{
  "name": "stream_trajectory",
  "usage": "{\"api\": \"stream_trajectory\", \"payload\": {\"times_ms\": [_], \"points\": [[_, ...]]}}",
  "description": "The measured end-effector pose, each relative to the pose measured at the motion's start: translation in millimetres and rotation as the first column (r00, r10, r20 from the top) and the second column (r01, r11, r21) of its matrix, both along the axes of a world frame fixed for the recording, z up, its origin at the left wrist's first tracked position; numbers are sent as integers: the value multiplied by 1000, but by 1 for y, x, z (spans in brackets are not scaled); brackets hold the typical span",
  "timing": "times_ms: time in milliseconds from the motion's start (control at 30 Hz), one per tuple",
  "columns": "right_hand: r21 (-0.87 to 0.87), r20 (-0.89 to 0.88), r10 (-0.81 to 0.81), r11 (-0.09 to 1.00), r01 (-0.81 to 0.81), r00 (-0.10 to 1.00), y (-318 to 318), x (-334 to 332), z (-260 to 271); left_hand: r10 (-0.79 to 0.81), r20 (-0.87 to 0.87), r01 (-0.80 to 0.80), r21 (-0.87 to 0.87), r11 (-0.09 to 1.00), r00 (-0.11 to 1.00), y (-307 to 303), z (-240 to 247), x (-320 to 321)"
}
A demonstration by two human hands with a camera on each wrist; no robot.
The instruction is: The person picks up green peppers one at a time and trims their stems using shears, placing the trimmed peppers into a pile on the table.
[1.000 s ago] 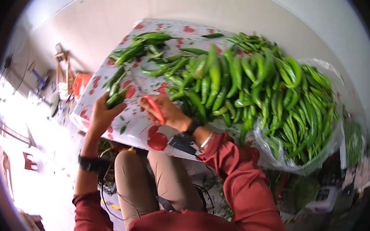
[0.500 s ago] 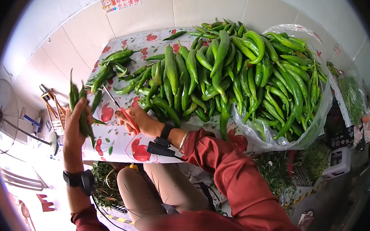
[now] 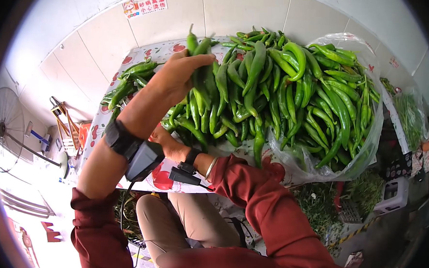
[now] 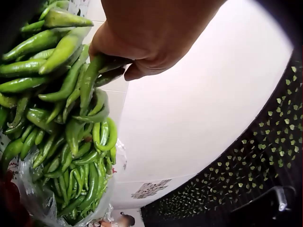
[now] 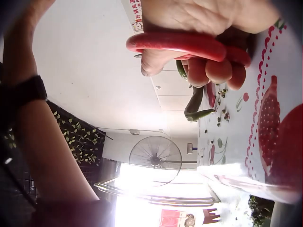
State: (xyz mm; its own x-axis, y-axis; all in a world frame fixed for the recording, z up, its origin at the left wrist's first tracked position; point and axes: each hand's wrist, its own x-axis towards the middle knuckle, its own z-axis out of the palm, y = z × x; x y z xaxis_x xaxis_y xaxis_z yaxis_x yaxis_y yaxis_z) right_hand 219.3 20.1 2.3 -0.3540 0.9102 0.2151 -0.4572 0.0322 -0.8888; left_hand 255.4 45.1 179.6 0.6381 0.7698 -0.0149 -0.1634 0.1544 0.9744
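Green peppers [image 4: 89,84] are hanging clamped in the left hand's [image 3: 178,76] fingers over the heap [image 3: 284,89], while the right hand's [image 5: 199,19] fingers are curling round the scissors [image 5: 180,42], keeping them ready.

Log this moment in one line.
left hand holds peppers by pile | right hand grips scissors by table

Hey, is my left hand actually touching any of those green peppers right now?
Touching. The left wrist view shows the left hand with its fingers curled round a few green peppers, gripping them by their upper ends.
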Motion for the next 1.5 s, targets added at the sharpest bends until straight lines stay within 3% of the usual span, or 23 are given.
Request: {"api": "stream_trajectory", "payload": {"times_ms": [67,133,233,300,400,467,500,567,600,633,667,733,867,933,1100,1200,1233,1300,1433,1500], "points": [[-81,-261,-64,996,44,963,8,-12,-17,-28,10,27,31,999,1000,-1,-3,7],[-171,-261,-74,985,30,963,6,-14,-7,-24,-158,77,340,937,987,-4,-3,10],[-64,-245,-82,996,68,966,11,-14,-15,42,-167,0,241,970,985,-13,2,7],[41,-8,14,999,-14,1000,20,-14,-30,77,-175,-43,192,980,981,-13,0,6],[-15,-166,-50,999,49,985,19,-21,-27,121,-99,-106,145,984,988,-9,-4,-1],[-39,-68,-65,997,63,996,10,-10,-9,102,-412,158,549,821,905,-16,5,-12],[-69,-77,-40,997,35,996,3,-6,-1,134,-259,73,660,748,957,-14,-10,-15],[-74,-67,3,997,-8,998,-2,-2,0,161,-261,58,670,740,952,-16,-5,-24],[-71,-157,60,995,-72,986,-1,-2,0,176,-263,53,680,732,949,-17,-4,-30],[-94,-64,38,995,-44,997,-5,1,6,70,-124,-18,378,925,990,-11,-2,-32],[-113,32,18,994,-14,999,-10,4,13,91,-131,-18,474,880,987,-8,0,-43],[-115,125,-10,993,24,992,-15,5,23,142,-141,-55,491,870,980,-15,19,-66],[-89,123,-18,996,30,992,-13,3,18,311,10,-264,555,789,951,4,23,-114],[-100,93,-64,992,73,994,-16,3,23,418,-1,-352,540,765,908,20,20,-139],[-169,116,-92,979,111,989,-17,4,31,601,-70,-474,546,691,796,81,-36,-182],[-105,126,-118,986,132,985,-18,5,32,717,-317,-267,774,574,620,104,-69,-190],[-124,120,-122,983,137,985,-17,4,31,717,-316,-270,773,574,621,110,-74,-189],[-142,117,-120,980,136,986,-17,4,32,779,-336,-25,912,410,530,121,-84,-182],[-147,107,-139,977,154,985,-17,5,33,786,-400,19,895,445,472,156,-91,-165],[-147,96,-166,973,178,982,-17,5,33,809,-388,87,916,392,442,174,-92,-154]]}}
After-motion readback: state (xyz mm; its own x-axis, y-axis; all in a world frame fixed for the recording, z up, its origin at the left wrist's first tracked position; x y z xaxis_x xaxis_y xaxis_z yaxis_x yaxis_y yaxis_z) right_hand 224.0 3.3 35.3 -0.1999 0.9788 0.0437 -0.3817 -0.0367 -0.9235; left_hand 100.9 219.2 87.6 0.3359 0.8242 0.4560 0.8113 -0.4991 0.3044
